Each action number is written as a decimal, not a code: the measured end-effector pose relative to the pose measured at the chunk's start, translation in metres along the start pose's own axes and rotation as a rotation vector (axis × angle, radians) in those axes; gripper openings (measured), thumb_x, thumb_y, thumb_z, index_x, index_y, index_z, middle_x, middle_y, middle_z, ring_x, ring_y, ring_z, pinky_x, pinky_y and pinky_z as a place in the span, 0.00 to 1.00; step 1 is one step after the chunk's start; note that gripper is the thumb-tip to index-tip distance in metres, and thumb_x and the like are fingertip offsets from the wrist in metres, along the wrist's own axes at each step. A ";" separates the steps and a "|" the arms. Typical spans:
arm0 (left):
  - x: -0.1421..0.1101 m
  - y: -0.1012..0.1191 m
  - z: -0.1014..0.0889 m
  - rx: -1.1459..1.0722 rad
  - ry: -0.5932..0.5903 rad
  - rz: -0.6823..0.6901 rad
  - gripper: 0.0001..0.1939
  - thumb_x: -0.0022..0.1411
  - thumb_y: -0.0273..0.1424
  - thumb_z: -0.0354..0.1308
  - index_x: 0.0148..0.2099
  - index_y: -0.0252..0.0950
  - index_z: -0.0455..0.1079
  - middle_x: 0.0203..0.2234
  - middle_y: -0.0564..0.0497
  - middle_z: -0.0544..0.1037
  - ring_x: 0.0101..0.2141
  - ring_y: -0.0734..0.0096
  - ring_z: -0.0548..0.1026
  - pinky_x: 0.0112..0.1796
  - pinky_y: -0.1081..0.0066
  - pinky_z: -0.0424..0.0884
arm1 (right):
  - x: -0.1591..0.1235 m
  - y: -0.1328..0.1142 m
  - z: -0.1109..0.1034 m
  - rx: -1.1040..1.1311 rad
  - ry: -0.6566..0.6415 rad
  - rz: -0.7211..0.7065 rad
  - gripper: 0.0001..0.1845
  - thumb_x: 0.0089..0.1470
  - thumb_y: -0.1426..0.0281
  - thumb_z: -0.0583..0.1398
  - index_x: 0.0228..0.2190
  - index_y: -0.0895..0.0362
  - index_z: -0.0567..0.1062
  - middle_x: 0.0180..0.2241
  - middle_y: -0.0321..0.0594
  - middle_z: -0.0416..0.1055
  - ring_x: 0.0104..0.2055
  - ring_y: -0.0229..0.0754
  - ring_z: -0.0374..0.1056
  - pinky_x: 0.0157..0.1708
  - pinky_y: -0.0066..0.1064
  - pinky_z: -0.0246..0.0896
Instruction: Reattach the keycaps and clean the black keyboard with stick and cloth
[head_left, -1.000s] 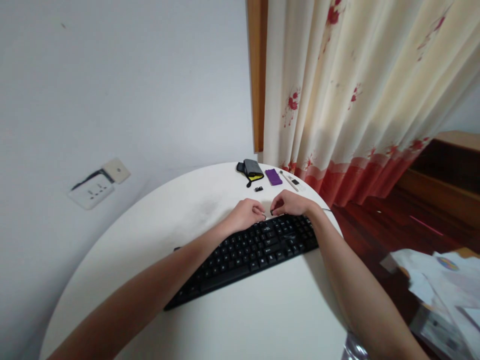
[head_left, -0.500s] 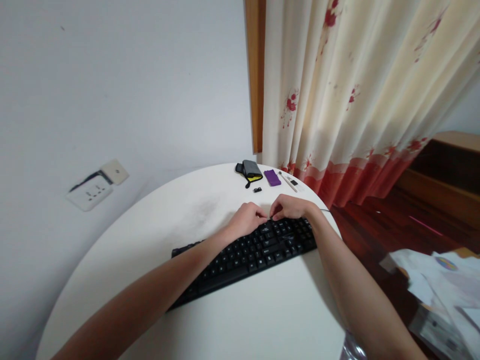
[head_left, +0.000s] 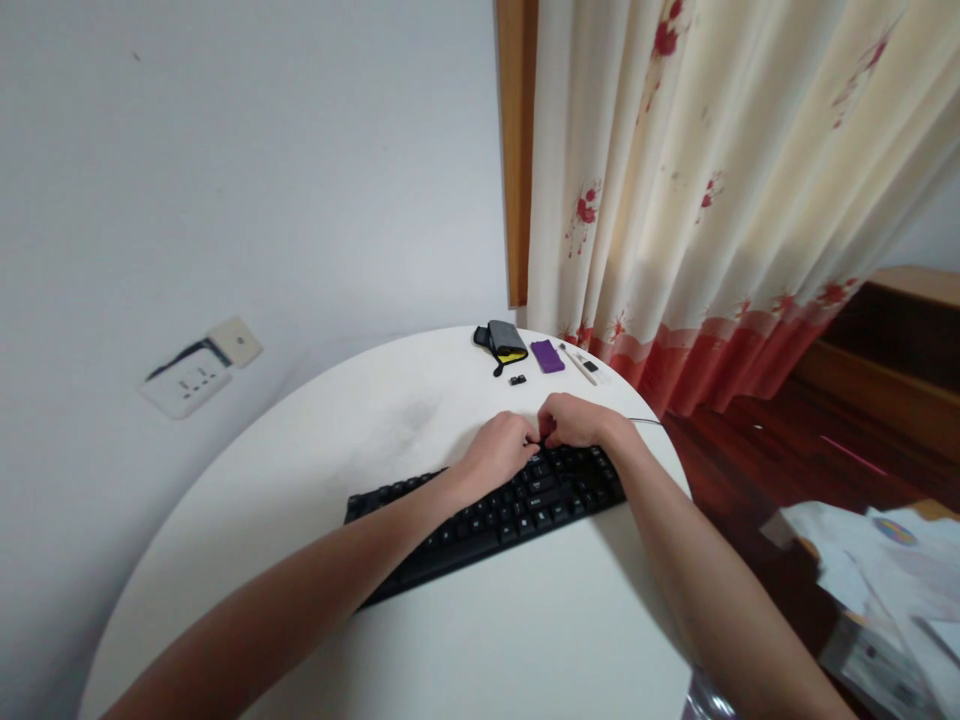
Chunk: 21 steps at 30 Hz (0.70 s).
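A black keyboard [head_left: 525,500] lies slantwise on a round white table [head_left: 360,420]. My left hand [head_left: 496,452] rests on the keyboard's far edge with its fingers curled and pinched. My right hand [head_left: 576,420] sits just to its right, also closed. The fingertips of both hands meet over the keyboard's top row. What they pinch is hidden between the fingers. A thin wire [head_left: 646,421] runs from beside my right wrist toward the table's right edge.
At the table's far edge lie a grey and yellow pouch [head_left: 505,340], a purple flat item [head_left: 547,354], a white stick-like device [head_left: 589,366] and a tiny black part [head_left: 517,380]. A flowered curtain [head_left: 712,200] hangs behind. A wall socket [head_left: 187,382] is at left, papers [head_left: 885,560] at right.
Both hands have drawn together until their fingertips touch. A small dark piece seen in my right fingertips a second ago is now hidden. The view has shifted slightly.
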<state>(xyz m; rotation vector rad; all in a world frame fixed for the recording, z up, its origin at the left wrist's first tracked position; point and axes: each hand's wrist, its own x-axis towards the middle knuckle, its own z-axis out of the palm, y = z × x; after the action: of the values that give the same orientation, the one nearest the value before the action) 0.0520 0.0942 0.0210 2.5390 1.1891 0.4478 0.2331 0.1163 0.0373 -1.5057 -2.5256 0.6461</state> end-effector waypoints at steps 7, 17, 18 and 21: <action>-0.024 0.006 0.001 0.107 0.016 0.146 0.14 0.67 0.32 0.50 0.41 0.38 0.78 0.39 0.44 0.79 0.44 0.58 0.72 0.47 0.63 0.66 | 0.006 0.017 -0.001 0.200 -0.057 -0.026 0.07 0.43 0.71 0.66 0.29 0.59 0.82 0.27 0.39 0.78 0.30 0.41 0.70 0.32 0.27 0.61; 0.049 -0.044 -0.005 -0.021 0.200 -0.103 0.16 0.66 0.36 0.52 0.36 0.35 0.79 0.35 0.45 0.80 0.38 0.61 0.75 0.44 0.67 0.66 | 0.011 0.022 0.000 0.130 0.228 0.043 0.31 0.31 0.67 0.73 0.41 0.58 0.72 0.33 0.37 0.71 0.31 0.39 0.63 0.29 0.27 0.56; 0.063 -0.052 -0.005 -0.004 0.246 -0.110 0.14 0.65 0.34 0.53 0.41 0.35 0.79 0.40 0.44 0.80 0.41 0.60 0.75 0.46 0.67 0.65 | 0.012 0.025 -0.001 0.161 0.336 0.031 0.31 0.33 0.65 0.72 0.41 0.58 0.71 0.32 0.36 0.70 0.31 0.39 0.62 0.29 0.27 0.55; 0.095 -0.071 0.000 0.046 0.238 -0.171 0.20 0.59 0.32 0.61 0.52 0.28 0.74 0.48 0.36 0.76 0.49 0.53 0.72 0.51 0.65 0.63 | 0.017 0.038 -0.005 0.227 0.658 0.112 0.17 0.46 0.62 0.65 0.36 0.58 0.71 0.28 0.35 0.67 0.29 0.38 0.60 0.29 0.28 0.54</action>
<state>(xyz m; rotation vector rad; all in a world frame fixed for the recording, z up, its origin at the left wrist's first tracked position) 0.0605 0.2117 0.0073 2.4465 1.5022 0.7024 0.2572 0.1476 0.0238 -1.4745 -1.8261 0.3507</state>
